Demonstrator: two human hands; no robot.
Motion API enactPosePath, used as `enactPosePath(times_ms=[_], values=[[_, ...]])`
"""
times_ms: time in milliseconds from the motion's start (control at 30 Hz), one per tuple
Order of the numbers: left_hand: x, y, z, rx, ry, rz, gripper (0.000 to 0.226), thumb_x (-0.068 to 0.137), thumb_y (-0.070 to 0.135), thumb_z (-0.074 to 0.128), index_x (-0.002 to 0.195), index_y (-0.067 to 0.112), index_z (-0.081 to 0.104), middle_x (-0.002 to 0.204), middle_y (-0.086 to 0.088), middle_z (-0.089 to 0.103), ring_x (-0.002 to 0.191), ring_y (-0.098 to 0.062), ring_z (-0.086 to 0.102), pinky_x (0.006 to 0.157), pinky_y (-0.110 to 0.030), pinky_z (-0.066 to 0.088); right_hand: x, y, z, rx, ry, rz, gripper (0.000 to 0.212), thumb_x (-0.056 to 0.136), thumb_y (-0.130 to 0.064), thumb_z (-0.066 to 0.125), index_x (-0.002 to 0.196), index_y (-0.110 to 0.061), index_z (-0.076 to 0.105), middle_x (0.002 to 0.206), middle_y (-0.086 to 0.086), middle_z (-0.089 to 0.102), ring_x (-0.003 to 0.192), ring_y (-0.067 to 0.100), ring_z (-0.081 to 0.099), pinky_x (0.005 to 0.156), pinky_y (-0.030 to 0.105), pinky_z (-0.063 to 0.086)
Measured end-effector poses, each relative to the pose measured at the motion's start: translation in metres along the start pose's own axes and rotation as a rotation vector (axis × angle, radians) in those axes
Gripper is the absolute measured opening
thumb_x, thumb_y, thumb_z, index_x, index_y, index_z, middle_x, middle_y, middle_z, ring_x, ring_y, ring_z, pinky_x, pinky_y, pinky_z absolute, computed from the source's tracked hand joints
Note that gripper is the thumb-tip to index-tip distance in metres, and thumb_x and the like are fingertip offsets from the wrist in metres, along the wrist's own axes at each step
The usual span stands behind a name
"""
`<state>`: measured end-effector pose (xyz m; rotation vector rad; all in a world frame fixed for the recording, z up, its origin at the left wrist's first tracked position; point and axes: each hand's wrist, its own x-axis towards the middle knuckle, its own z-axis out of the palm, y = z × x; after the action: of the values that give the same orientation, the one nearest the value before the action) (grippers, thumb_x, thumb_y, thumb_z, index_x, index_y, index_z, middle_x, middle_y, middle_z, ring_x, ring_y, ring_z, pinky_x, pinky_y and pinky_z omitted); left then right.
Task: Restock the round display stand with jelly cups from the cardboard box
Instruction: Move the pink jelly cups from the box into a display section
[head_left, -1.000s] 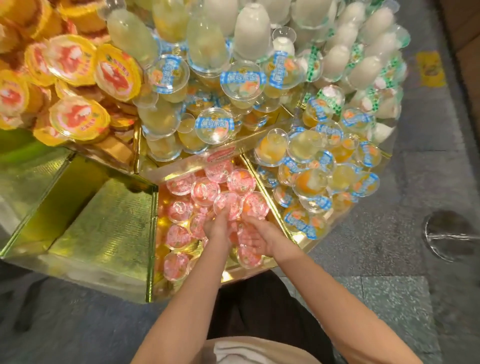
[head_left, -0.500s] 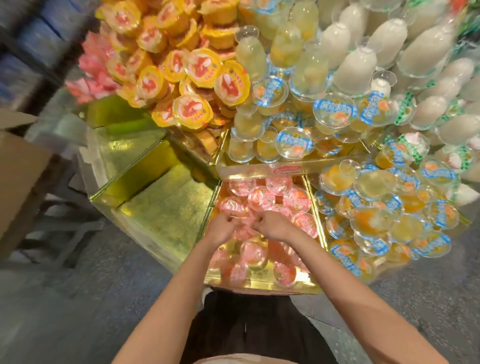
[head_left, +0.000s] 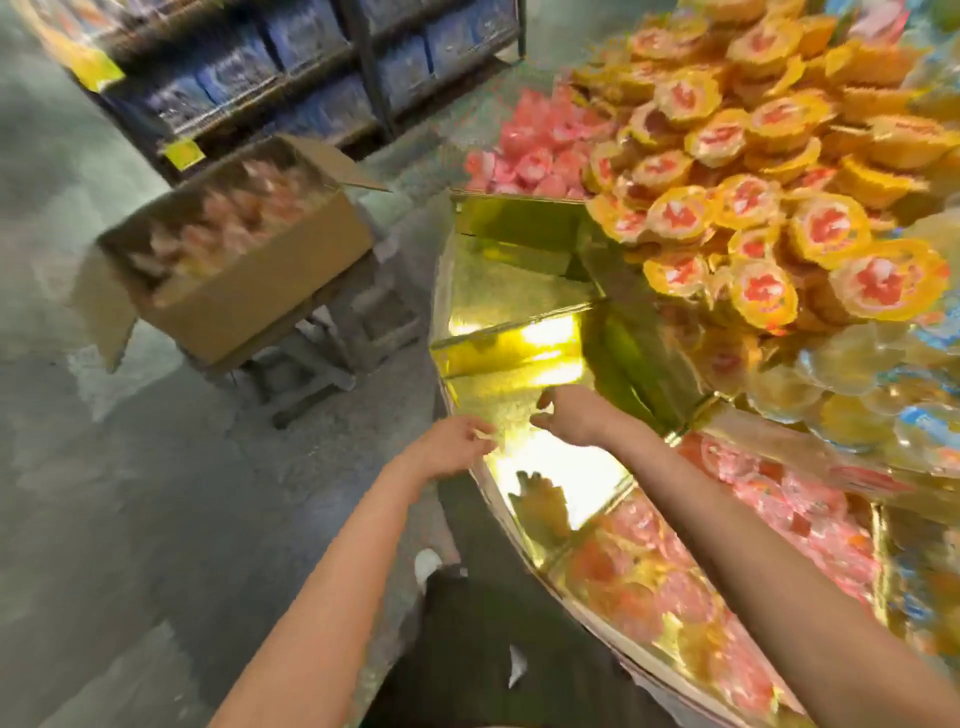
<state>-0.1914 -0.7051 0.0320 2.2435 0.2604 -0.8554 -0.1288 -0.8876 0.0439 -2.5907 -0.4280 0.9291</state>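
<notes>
Many pink jelly cups (head_left: 727, 525) already fill near compartment of round display stand (head_left: 519, 525); more wait in cardboard box (head_left: 234, 244) well left, on stool (head_left: 322, 353). Gold compartment (head_left: 519, 291) beside pink section bare, unfilled. Left hand (head_left: 452, 444), right hand (head_left: 569, 418) loosely curled, holding nothing, over stand edge.

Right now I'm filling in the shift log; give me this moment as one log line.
left hand: empty | right hand: empty | cardboard box: open, cups inside | gold compartment: bare | pink cups: stocked
</notes>
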Motion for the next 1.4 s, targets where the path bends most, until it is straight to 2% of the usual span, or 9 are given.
enactPosePath(times_ms=[100,333,400,533,700,900,1033,1200,1400], values=[[-0.018,-0.053,-0.050,0.023,0.009,-0.008,0.037,0.095,0.026,0.057,0.129,0.010,0.057,0.127,-0.008,0.061,0.114,-0.022,0.059,0.083,-0.020,0.041,0.030,-0.070,-0.002,-0.039,-0.105,-0.073,0.042,0.096,-0.032,0.053,0.120,0.002,0.061,0.118,0.020,0.064,0.106,0.033,0.062,0.088,0.034,0.047],[-0.041,-0.180,-0.156,-0.014,0.149,-0.113,0.037,0.095,0.029,0.060,0.127,0.012,0.058,0.126,-0.008,0.061,0.111,-0.023,0.059,0.072,-0.017,0.037,0.114,-0.222,0.005,-0.185,-0.177,-0.231,0.034,0.097,-0.031,0.052,0.103,0.000,0.065,0.108,0.021,0.067,0.100,0.033,0.064,0.083,0.037,0.048],[-0.044,-0.207,-0.179,0.011,0.175,-0.138,0.037,0.094,0.030,0.060,0.127,0.013,0.058,0.126,-0.007,0.062,0.113,-0.022,0.058,0.078,-0.019,0.038,0.136,-0.254,0.008,-0.185,-0.177,-0.248,0.031,0.095,-0.033,0.055,0.099,-0.004,0.064,0.105,0.018,0.069,0.096,0.031,0.065,0.081,0.036,0.049],[-0.041,-0.246,-0.215,-0.010,0.196,-0.160,0.038,0.095,0.031,0.058,0.129,0.014,0.057,0.131,-0.007,0.060,0.119,-0.021,0.055,0.094,-0.024,0.040,0.172,-0.308,0.012,-0.132,-0.207,-0.257,0.033,0.095,-0.034,0.056,0.115,-0.009,0.062,0.100,0.013,0.070,0.077,0.022,0.066,0.074,0.034,0.055],[-0.028,-0.277,-0.254,-0.160,0.283,-0.157,0.036,0.095,0.031,0.058,0.128,0.016,0.057,0.125,-0.003,0.063,0.109,-0.016,0.060,0.092,-0.024,0.044,0.228,-0.362,0.010,-0.144,-0.253,-0.309,0.029,0.097,-0.029,0.053,0.113,-0.006,0.062,0.101,0.014,0.071,0.083,0.024,0.071,0.068,0.031,0.052],[0.006,-0.307,-0.306,-0.388,0.442,-0.187,0.025,0.095,0.026,0.056,0.120,0.021,0.061,0.112,-0.002,0.066,0.094,-0.017,0.064,0.077,-0.026,0.047,0.316,-0.417,0.001,-0.171,-0.236,-0.347,0.024,0.097,-0.028,0.053,0.104,-0.008,0.065,0.063,0.001,0.062,0.048,0.006,0.057,0.047,0.020,0.040],[0.046,-0.322,-0.352,-0.477,0.496,-0.226,0.025,0.097,0.024,0.053,0.121,0.021,0.060,0.105,0.003,0.065,0.089,-0.019,0.064,0.068,-0.024,0.047,0.392,-0.450,-0.007,-0.207,-0.241,-0.347,0.030,0.096,-0.030,0.053,0.097,-0.004,0.067,0.072,0.005,0.063,0.056,0.014,0.055,0.051,0.024,0.042],[0.109,-0.330,-0.428,-0.542,0.504,-0.244,0.029,0.098,0.023,0.052,0.126,0.018,0.058,0.105,0.007,0.063,0.085,-0.006,0.059,0.059,-0.008,0.040,0.494,-0.479,-0.034,-0.114,-0.231,-0.246,0.026,0.097,-0.024,0.052,0.114,-0.005,0.058,0.089,0.007,0.064,0.073,0.019,0.062,0.063,0.029,0.054],[0.188,-0.337,-0.511,-0.688,0.536,-0.304,0.029,0.097,0.022,0.055,0.125,0.016,0.059,0.125,0.000,0.060,0.112,-0.013,0.055,0.088,-0.021,0.040,0.603,-0.500,-0.071,-0.017,-0.122,-0.067,0.030,0.097,-0.042,0.051,0.096,-0.012,0.055,0.088,0.009,0.063,0.078,0.024,0.060,0.075,0.037,0.048]])
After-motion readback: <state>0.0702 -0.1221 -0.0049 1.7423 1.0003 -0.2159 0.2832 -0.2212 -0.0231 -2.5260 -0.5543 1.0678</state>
